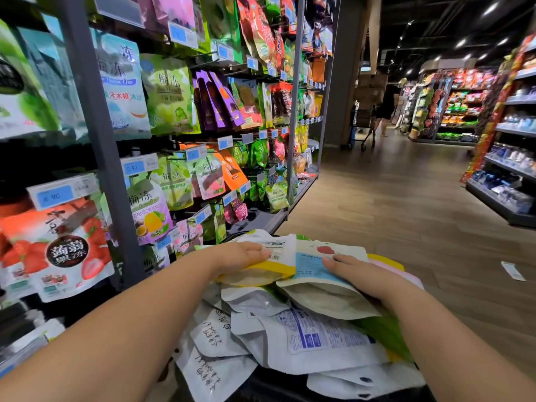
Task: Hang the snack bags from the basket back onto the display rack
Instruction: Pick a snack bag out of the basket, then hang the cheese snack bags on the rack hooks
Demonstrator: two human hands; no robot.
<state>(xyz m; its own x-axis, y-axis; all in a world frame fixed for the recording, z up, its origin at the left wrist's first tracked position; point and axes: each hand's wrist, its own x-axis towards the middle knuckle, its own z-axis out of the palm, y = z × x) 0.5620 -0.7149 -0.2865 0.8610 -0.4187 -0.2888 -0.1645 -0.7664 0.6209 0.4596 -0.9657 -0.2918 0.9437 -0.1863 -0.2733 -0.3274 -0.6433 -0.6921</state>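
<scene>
Left grip [243,255] lies on the yellow-edged bag [261,270], right grip [362,275] on the blue-label bag [310,265]. Fingers are fairly straight and the thumbs are hidden, so I can't tell if either bag is pinched or just pressed. My read: sorting the top of the heap to pick the next one for the rack [95,111]. Bags are heaped in the basket [278,387] just beside the rack, mostly backs up: white/grey pouches, printed labels, a barcode, gussets facing the camera.

The left forearm [130,314] and right forearm [435,329] are shown bare along their full visible length. The left grip [243,255] and right grip [359,274] are likewise bare.
</scene>
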